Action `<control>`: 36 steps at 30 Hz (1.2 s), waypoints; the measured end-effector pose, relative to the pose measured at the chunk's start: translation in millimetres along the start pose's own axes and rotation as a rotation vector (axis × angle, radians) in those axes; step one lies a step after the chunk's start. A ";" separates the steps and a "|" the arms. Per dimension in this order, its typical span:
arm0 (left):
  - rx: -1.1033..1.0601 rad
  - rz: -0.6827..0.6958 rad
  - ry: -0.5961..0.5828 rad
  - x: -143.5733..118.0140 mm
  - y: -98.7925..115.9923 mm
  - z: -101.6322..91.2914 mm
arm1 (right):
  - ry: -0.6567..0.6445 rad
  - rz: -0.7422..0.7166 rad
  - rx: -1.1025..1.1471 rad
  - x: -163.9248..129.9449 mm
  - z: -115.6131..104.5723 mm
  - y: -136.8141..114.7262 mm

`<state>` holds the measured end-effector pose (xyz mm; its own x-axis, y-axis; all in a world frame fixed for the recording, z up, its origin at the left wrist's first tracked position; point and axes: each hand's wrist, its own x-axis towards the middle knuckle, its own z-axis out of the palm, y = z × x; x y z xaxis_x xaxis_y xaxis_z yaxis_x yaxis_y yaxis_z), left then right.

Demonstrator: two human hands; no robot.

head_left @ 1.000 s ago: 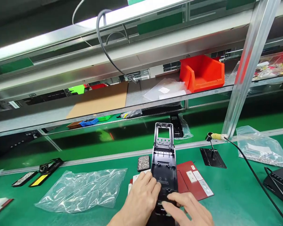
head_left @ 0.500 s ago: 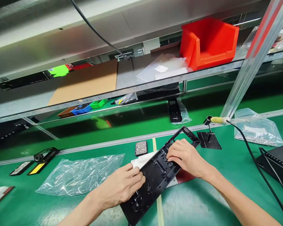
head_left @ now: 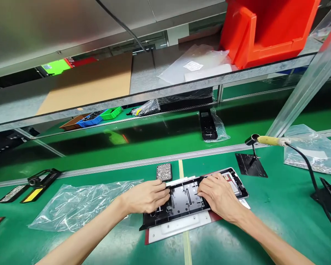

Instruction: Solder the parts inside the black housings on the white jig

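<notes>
A long black plastic housing (head_left: 183, 200), its ribbed inner side up and a rectangular window at its right end, lies over a white and dark red fixture plate (head_left: 179, 227). My left hand (head_left: 147, 197) is closed on the housing's left part, fingertips at the far edge. Over by the window, my right hand (head_left: 217, 193) grips it with bent fingers pressed on the inner face. Both thumbs are mostly hidden. Just behind the housing stands a small black dish (head_left: 164, 172) full of tiny metal parts.
A clear plastic bag (head_left: 79, 208) lies left, near a black stand with a yellow label (head_left: 34, 195). At right, a yellow-handled tool (head_left: 270, 140) with a black cable rests in a holder. A shelf overhead carries a red bin (head_left: 278, 46) and cardboard (head_left: 91, 84).
The housing has turned from a steep slant to nearly level and come down over the fixture plate. Both hands moved with it, keeping their grip. The camera view has shifted.
</notes>
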<state>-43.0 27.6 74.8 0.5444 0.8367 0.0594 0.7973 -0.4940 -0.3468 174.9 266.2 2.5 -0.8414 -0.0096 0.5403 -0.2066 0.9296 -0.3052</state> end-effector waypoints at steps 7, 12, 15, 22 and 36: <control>-0.097 -0.100 -0.009 -7.9 9.3 16.2 | -0.169 0.095 0.107 -4.7 10.7 12.7; -0.270 -0.353 0.060 -19.7 15.1 30.2 | -0.222 0.148 0.165 -15.0 15.6 22.9; -0.407 -0.740 0.152 -26.1 8.5 40.9 | -0.223 0.109 0.129 -16.9 16.2 24.9; -0.557 -1.238 0.141 -26.0 -20.0 80.1 | -0.142 0.025 0.069 -24.3 17.5 29.6; -0.582 -1.168 0.096 6.8 -42.7 91.1 | -0.156 0.056 0.136 -34.4 18.3 39.3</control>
<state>-97.1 76.0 4.7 -0.5436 0.8304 0.1225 0.7910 0.4579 0.4058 186.5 296.3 -42.4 -0.9183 -0.0257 0.3950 -0.2136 0.8723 -0.4399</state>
